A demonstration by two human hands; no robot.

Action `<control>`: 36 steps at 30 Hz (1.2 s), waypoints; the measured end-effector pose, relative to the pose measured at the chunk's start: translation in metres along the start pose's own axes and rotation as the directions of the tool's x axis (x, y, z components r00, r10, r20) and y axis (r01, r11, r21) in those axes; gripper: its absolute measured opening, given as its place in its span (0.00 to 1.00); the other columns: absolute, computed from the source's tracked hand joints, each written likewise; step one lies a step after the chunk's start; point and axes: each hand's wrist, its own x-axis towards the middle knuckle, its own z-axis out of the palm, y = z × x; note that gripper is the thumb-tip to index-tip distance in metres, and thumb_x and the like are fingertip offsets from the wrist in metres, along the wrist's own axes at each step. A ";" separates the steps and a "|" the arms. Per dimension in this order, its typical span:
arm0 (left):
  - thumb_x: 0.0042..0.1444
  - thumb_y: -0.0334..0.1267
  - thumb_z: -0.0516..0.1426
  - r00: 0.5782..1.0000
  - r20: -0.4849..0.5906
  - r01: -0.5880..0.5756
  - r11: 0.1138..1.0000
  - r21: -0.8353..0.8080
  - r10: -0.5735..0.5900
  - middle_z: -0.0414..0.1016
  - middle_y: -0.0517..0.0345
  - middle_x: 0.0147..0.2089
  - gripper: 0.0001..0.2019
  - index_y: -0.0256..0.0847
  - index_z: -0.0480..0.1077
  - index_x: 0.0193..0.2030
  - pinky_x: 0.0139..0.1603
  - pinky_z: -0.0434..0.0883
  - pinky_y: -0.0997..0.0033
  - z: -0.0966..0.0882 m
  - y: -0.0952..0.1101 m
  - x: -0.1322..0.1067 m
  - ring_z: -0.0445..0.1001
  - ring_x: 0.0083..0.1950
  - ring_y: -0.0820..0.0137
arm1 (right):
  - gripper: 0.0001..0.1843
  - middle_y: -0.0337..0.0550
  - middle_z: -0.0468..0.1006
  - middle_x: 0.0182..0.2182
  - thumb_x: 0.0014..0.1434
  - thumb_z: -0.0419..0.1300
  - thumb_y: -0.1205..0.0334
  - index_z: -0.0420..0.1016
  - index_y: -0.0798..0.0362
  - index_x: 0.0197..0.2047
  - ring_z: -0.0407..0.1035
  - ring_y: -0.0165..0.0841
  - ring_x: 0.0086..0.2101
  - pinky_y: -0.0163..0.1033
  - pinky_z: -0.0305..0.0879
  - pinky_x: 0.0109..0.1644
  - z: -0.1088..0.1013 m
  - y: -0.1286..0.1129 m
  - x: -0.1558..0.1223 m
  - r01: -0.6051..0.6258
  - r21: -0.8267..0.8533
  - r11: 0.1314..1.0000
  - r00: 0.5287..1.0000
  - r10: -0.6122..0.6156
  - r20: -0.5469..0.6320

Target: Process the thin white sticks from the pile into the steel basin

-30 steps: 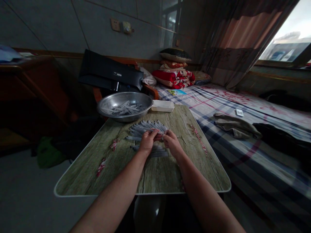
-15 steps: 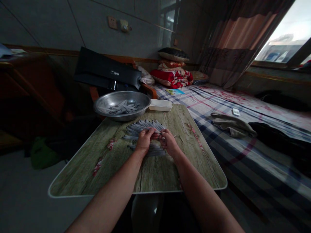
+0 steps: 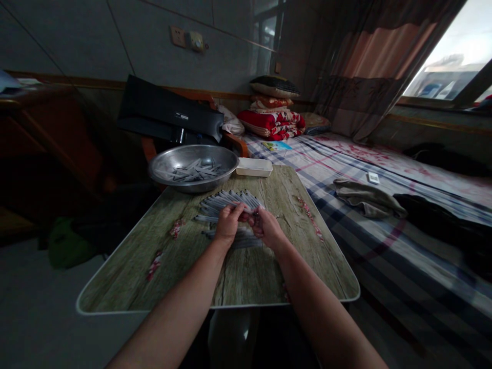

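My left hand (image 3: pixel 228 224) and my right hand (image 3: pixel 268 227) meet over a fan of several thin grey sticks (image 3: pixel 226 201) lying on a small wood-patterned table (image 3: pixel 246 271). Both hands are closed in a pinch, fingertips nearly touching each other, on a small piece that I cannot make out. A second bunch of the same grey sticks (image 3: pixel 242 239) lies under and between my wrists. Behind the fan stands a round metal basin (image 3: pixel 193 165) with more grey sticks in it.
A shallow white tray (image 3: pixel 254 166) sits at the table's far edge beside the basin. A dark monitor (image 3: pixel 169 119) leans behind it. To the right is a bed with a striped sheet (image 3: pixel 369 205), folded blankets (image 3: pixel 273 123), a crumpled cloth (image 3: pixel 367 199) and a curtain.
The view has shifted slightly left. My hands have stayed over the sticks, with the fingertips drawn a little closer together.
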 end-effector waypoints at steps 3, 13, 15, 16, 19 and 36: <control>0.47 0.51 0.67 0.998 -0.032 -0.052 0.997 0.049 0.054 0.75 0.60 0.23 0.16 0.38 0.75 0.29 0.25 0.68 0.74 0.001 0.001 -0.001 0.71 0.22 0.72 | 0.21 0.29 0.64 0.18 0.55 0.64 0.42 0.64 0.50 0.33 0.45 0.21 0.14 0.31 0.35 0.17 -0.001 0.001 0.000 0.015 -0.076 0.997 1.000 -0.017 -0.025; 0.53 0.58 0.61 0.981 -0.146 -0.123 0.992 0.031 0.126 0.69 0.61 0.19 0.21 0.40 0.72 0.27 0.22 0.63 0.74 -0.003 0.002 0.002 0.66 0.20 0.73 | 0.16 0.30 0.70 0.21 0.47 0.63 0.60 0.64 0.49 0.39 0.47 0.22 0.14 0.28 0.35 0.17 -0.001 -0.010 -0.006 -0.125 0.088 0.988 0.986 0.115 0.117; 0.52 0.58 0.63 0.983 -0.111 -0.144 0.988 0.054 0.149 0.70 0.61 0.20 0.20 0.40 0.73 0.29 0.23 0.64 0.74 -0.002 0.001 0.001 0.67 0.20 0.73 | 0.15 0.29 0.66 0.20 0.51 0.65 0.54 0.65 0.50 0.38 0.46 0.21 0.14 0.29 0.34 0.17 0.000 -0.009 -0.006 -0.123 0.052 0.991 0.984 0.115 0.133; 0.52 0.57 0.63 0.982 -0.103 -0.156 0.986 0.055 0.161 0.71 0.61 0.22 0.20 0.39 0.73 0.32 0.23 0.65 0.74 -0.001 0.000 0.000 0.68 0.21 0.73 | 0.16 0.28 0.64 0.18 0.52 0.66 0.52 0.65 0.51 0.36 0.45 0.21 0.14 0.29 0.34 0.17 0.000 -0.009 -0.006 -0.109 0.026 0.994 0.986 0.104 0.134; 0.55 0.56 0.61 0.968 -0.162 -0.194 0.981 0.006 0.193 0.75 0.61 0.25 0.20 0.40 0.72 0.41 0.23 0.65 0.74 -0.003 0.002 0.002 0.69 0.21 0.73 | 0.21 0.26 0.58 0.16 0.52 0.69 0.48 0.64 0.51 0.31 0.43 0.20 0.14 0.29 0.35 0.17 0.000 -0.007 -0.007 -0.071 -0.050 0.996 0.984 0.078 0.157; 0.44 0.40 0.63 0.983 -0.177 -0.007 0.949 -0.315 -0.051 0.75 0.61 0.31 0.11 0.40 0.70 0.35 0.19 0.55 0.80 -0.008 0.015 0.008 0.63 0.22 0.80 | 0.18 0.23 0.56 0.14 0.55 0.67 0.50 0.62 0.49 0.34 0.41 0.22 0.13 0.29 0.35 0.16 -0.008 -0.013 -0.010 -0.050 -0.005 0.999 0.968 0.050 0.246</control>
